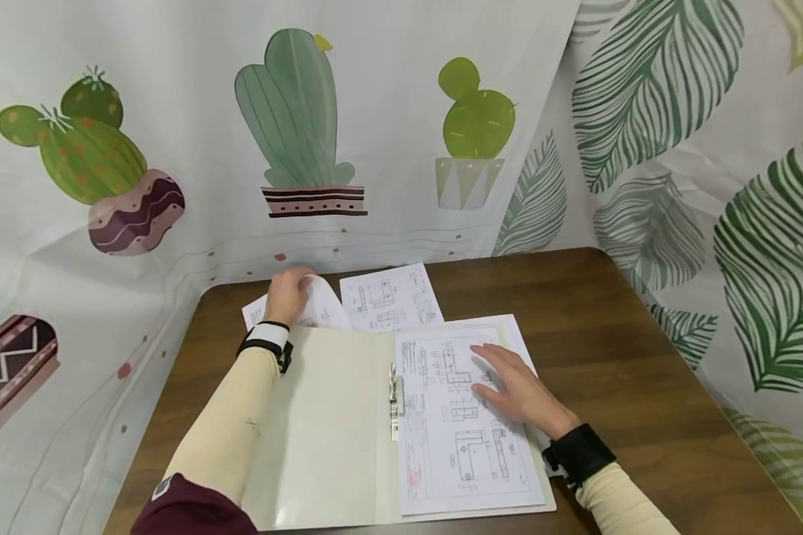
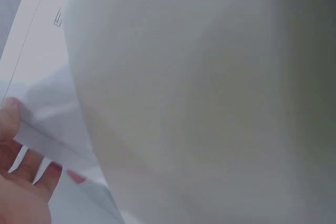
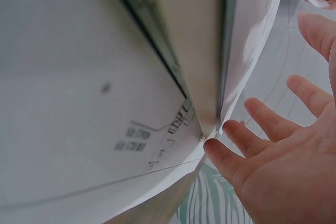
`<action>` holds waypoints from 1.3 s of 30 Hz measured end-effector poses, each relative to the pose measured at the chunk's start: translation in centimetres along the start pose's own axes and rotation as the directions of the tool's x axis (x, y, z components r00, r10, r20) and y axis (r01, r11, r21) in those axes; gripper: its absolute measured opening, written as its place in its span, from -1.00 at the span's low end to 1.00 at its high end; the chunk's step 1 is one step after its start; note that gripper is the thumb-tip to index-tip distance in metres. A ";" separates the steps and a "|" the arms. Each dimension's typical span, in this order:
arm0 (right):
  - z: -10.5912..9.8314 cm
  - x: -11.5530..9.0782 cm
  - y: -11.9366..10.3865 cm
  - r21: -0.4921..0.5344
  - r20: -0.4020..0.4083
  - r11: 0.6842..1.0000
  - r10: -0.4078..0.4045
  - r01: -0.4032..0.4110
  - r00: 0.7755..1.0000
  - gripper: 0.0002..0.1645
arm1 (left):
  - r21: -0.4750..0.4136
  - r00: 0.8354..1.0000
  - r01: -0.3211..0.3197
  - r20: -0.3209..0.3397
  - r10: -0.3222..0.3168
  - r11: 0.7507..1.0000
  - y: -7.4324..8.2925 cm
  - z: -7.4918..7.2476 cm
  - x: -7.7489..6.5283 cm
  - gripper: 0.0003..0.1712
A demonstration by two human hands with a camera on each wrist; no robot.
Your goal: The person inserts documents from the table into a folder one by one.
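Note:
An open cream folder [image 1: 331,416] lies on the table, a metal clip [image 1: 394,401] along its spine. On its right side sits a sheet with technical drawings [image 1: 435,475]. At the folder's far left edge my left hand [image 1: 286,296] pinches a sheet of paper [image 1: 324,301], which bends upward. The left wrist view shows that hand [image 2: 23,192] with its thumb on one face of the paper and fingers behind. Over the drawing sheet, near its right edge, my right hand [image 1: 518,386] has its fingers spread and holds nothing; the right wrist view shows these fingers beside the paper edges.
Another drawing sheet [image 1: 391,297] lies behind the folder, partly under its top edge. Brown tabletop [image 1: 616,357] extends to the right. A curtain with printed cacti and leaves [image 1: 388,134] hangs right behind the table's back edge.

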State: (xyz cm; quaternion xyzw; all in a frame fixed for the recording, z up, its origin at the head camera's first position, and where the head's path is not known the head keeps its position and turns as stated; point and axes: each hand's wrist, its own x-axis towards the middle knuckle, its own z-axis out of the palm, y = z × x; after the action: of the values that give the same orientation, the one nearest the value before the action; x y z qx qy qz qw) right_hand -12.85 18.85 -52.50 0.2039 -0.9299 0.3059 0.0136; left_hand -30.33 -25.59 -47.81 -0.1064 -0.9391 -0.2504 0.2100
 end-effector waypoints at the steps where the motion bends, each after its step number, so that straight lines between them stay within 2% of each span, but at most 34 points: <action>1: 0.0 0.0 0.0 0.003 0.001 1.000 0.003 -0.003 1.000 -0.14 | 0.000 0.999 -0.014 -0.032 0.014 1.000 0.1 -0.2 0.2 -0.84; 4: 0.0 0.0 0.0 0.006 0.003 1.000 0.005 -0.005 1.000 -0.15 | 0.000 0.988 -0.069 -0.138 0.069 0.998 0.5 -1.1 0.8 -0.86; 8: -0.1 0.0 0.1 0.006 -0.004 1.000 -0.005 0.005 1.000 -0.16 | 0.022 0.956 -0.144 -0.257 0.145 0.989 1.5 -3.0 1.9 -0.86; 10: -0.2 0.0 0.1 0.010 -0.006 1.000 -0.008 0.008 1.000 -0.16 | 0.027 0.939 -0.162 -0.302 0.163 0.986 2.2 -4.1 2.5 -0.84; 15: -0.4 0.1 0.2 0.011 -0.005 1.000 -0.002 0.002 1.000 -0.16 | 0.026 0.900 -0.184 -0.397 0.179 0.983 4.3 -7.0 3.8 -0.81; 18: -0.4 0.1 0.3 0.001 -0.005 1.000 -0.001 0.001 1.000 -0.16 | 0.008 0.869 -0.204 -0.458 0.185 0.979 5.5 -8.5 4.3 -0.78; 23: -0.5 0.2 0.3 0.016 -0.017 1.000 -0.003 0.004 1.000 -0.17 | -0.030 0.811 -0.236 -0.557 0.180 0.971 7.2 -10.1 4.9 -0.69; 26: -0.7 0.3 0.2 0.024 -0.033 1.000 -0.016 0.017 0.999 -0.17 | -0.046 0.794 -0.239 -0.584 0.168 0.970 8.3 -10.7 5.0 -0.68; 29: -1.0 0.4 0.3 0.024 -0.043 1.000 -0.018 0.019 0.999 -0.18 | -0.097 0.796 -0.235 -0.591 0.134 0.967 9.3 -11.1 5.1 -0.72; 31: -1.1 0.4 0.3 0.019 -0.047 1.000 -0.013 0.014 0.999 -0.18 | -0.155 0.807 -0.227 -0.583 0.097 0.961 9.9 -11.3 5.1 -0.76; 36: -1.8 0.7 0.4 0.034 -0.089 0.999 -0.010 0.013 0.996 -0.14 | -0.281 0.857 -0.204 -0.515 0.032 0.938 11.8 -12.0 5.2 -0.84; 39: -2.8 1.2 0.3 0.051 -0.153 0.998 -0.022 0.030 0.988 -0.12 | -0.311 0.885 -0.201 -0.464 0.036 0.929 12.9 -12.3 5.3 -0.84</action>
State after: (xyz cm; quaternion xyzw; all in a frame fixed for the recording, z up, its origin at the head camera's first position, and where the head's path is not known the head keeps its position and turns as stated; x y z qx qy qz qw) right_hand -14.34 20.24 -50.20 0.1924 -0.9148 0.3451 0.0831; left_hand -26.86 -20.43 -30.26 -0.1392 -0.7966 -0.4177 0.4143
